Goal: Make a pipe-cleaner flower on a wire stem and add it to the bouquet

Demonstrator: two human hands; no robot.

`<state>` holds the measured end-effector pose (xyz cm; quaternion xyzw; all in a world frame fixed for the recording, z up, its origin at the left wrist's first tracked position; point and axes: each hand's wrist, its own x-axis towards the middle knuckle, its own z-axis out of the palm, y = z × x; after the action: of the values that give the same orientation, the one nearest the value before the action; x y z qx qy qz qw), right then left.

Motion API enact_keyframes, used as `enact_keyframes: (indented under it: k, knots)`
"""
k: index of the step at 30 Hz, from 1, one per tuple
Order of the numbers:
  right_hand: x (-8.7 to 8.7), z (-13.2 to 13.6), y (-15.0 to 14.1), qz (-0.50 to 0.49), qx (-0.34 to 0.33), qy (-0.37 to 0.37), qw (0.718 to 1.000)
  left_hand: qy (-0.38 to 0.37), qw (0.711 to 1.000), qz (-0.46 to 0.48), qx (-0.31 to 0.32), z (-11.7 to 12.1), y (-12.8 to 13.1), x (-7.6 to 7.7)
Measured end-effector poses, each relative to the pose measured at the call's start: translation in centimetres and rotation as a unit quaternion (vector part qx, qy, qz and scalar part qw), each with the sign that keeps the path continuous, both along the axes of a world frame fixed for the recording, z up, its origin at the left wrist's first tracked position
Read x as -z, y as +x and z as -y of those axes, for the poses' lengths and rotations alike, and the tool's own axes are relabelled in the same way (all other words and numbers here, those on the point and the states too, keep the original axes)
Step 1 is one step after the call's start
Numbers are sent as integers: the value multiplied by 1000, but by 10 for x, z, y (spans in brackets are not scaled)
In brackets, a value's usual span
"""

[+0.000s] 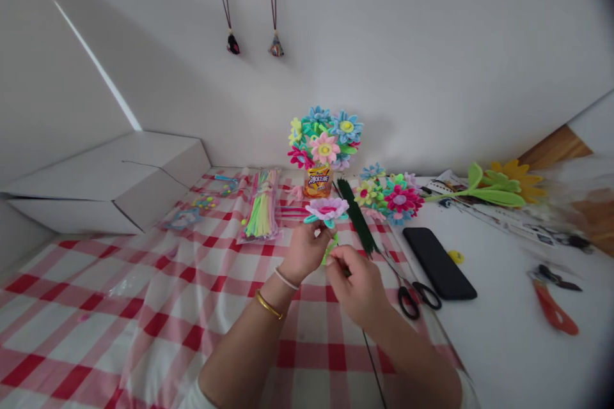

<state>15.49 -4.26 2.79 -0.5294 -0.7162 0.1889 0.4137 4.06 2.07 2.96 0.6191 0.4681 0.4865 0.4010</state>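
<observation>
A pipe-cleaner flower with pale purple petals, a pink middle and a turquoise underside faces upward above my left hand. The fingers of that hand are closed just beneath the bloom. Close beside it, my right hand pinches a light green pipe cleaner near the flower's stem. Whether the green piece is wrapped round the stem is hidden by my fingers. A thin dark stem slants down from under my right hand toward the near edge of the view.
Behind stand pipe-cleaner flowers in an orange container. Dark green stems, scissors and a black phone lie right. Left are a bag of pipe cleaners and a white box. Orange-handled pliers lie far right.
</observation>
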Motion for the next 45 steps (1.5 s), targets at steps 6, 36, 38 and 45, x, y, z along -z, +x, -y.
enact_keyframes:
  k: [6,36,38,45]
  knots:
    - [15,-1,-13,209,47,44,976,-91,984,138,69,-4,2,6]
    - [27,-37,13,-381,-267,-402,788,-124,928,296,189,-5,-16,4]
    - [33,-41,16,-400,-229,-397,794,-123,925,312,177,-6,-15,5]
    - [29,-53,35,-411,-125,-347,834,-103,943,291,123,-9,-13,5]
